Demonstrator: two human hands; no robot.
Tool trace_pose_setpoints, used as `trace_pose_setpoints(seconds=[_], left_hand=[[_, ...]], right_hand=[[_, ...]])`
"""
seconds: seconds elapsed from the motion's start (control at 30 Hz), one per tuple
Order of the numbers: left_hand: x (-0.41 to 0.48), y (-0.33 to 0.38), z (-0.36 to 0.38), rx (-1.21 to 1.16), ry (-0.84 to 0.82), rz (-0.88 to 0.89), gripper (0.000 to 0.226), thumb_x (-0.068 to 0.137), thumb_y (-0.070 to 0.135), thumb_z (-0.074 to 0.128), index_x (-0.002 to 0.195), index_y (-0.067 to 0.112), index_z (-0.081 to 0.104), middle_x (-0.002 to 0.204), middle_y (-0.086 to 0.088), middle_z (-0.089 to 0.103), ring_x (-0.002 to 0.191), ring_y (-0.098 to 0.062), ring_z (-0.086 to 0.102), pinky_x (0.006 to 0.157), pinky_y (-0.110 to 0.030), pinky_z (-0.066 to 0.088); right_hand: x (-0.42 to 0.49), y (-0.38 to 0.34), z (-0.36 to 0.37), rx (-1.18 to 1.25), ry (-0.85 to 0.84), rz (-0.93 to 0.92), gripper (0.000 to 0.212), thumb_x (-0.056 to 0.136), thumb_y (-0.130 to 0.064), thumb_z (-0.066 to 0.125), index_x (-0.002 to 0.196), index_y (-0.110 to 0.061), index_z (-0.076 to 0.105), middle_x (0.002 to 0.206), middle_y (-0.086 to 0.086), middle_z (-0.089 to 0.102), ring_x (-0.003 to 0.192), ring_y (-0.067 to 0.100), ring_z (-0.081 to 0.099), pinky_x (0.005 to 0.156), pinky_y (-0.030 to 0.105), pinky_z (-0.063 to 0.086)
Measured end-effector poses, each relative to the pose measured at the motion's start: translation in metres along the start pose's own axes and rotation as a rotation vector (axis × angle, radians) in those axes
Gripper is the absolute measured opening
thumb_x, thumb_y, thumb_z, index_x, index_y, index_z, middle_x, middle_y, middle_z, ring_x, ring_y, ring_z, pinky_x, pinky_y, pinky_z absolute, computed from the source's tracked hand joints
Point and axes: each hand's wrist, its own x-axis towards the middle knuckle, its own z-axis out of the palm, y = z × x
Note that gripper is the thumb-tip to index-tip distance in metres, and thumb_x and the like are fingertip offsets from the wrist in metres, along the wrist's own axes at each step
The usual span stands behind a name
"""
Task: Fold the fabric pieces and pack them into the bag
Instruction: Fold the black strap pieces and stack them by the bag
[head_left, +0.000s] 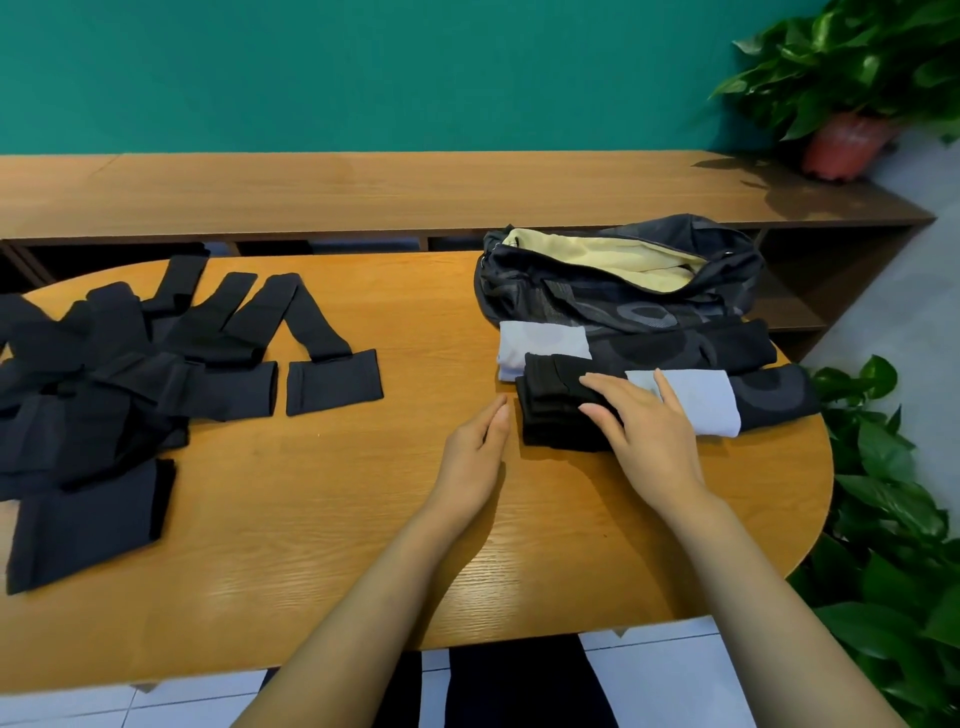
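A dark bag (613, 296) with a pale yellow lining lies open at the table's back right, its patterned straps with light grey pads (701, 400) trailing forward. In front of it sits a small stack of folded black fabric (550, 410). My right hand (644, 421) rests flat on the stack's right part, fingers straight. Just left of the stack, my left hand (478, 457) stands on its edge on the table, fingers straight and close to the stack's left side. A heap of several unfolded black fabric pieces (119, 374) covers the table's left part.
The oval wooden table (337, 545) has bare wood between the heap and the stack. A long wooden shelf (363, 192) runs behind it against a teal wall. A potted plant (852, 88) stands at the shelf's right end, and leafy plants (893, 519) crowd the table's right side.
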Motion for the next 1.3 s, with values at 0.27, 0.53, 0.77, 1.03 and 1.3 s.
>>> trace_pose_setpoints(seconds=[0.27,0.53,0.77,1.03,1.3], left_hand=[[-0.005,0.002,0.01,-0.049,-0.12,0.018,0.044,0.106,0.037,0.031,0.144,0.021,0.046,0.139,0.005,0.056,0.128,-0.002,0.048,0.109,-0.019,0.036],[-0.013,-0.01,-0.066,0.259,0.224,0.106,0.039,0.105,0.03,0.037,0.14,0.018,0.05,0.136,0.003,0.057,0.124,-0.013,0.051,0.108,-0.036,0.04],[-0.023,-0.052,-0.158,0.787,0.371,0.079,0.044,0.105,0.03,0.036,0.146,0.014,0.043,0.155,-0.004,0.036,0.148,-0.017,0.018,0.122,-0.04,0.001],[-0.026,-0.065,-0.17,0.944,0.254,0.164,0.043,0.105,0.032,0.034,0.139,0.014,0.053,0.148,0.0,0.047,0.143,-0.011,0.031,0.122,-0.039,-0.005],[-0.032,-0.064,-0.173,0.839,0.236,0.366,0.046,0.099,0.045,0.033,0.114,0.022,0.07,0.113,0.01,0.068,0.111,-0.007,0.056,0.117,-0.041,0.025]], right_hand=[[-0.004,0.0,0.008,-0.01,-0.035,0.015,0.048,0.101,-0.042,0.035,0.144,-0.023,0.048,0.147,-0.003,0.048,0.144,0.014,0.031,0.121,0.04,0.008],[-0.001,-0.051,0.02,-0.085,0.056,-0.258,0.044,0.101,-0.036,0.036,0.137,-0.018,0.055,0.142,0.001,0.053,0.141,0.019,0.036,0.122,0.044,0.011],[0.008,-0.134,0.074,-0.046,-0.135,-0.41,0.038,0.102,-0.035,0.041,0.134,-0.022,0.057,0.143,-0.001,0.053,0.142,0.017,0.035,0.122,0.042,0.008],[0.024,-0.168,0.121,-0.005,-0.357,-0.25,0.06,0.103,-0.05,0.028,0.156,-0.023,0.019,0.164,-0.006,0.012,0.151,0.012,0.0,0.122,0.038,-0.006],[0.016,-0.153,0.117,-0.037,-0.313,-0.255,0.065,0.098,-0.056,0.017,0.148,-0.022,0.039,0.15,-0.004,0.042,0.143,0.014,0.028,0.123,0.04,0.002]])
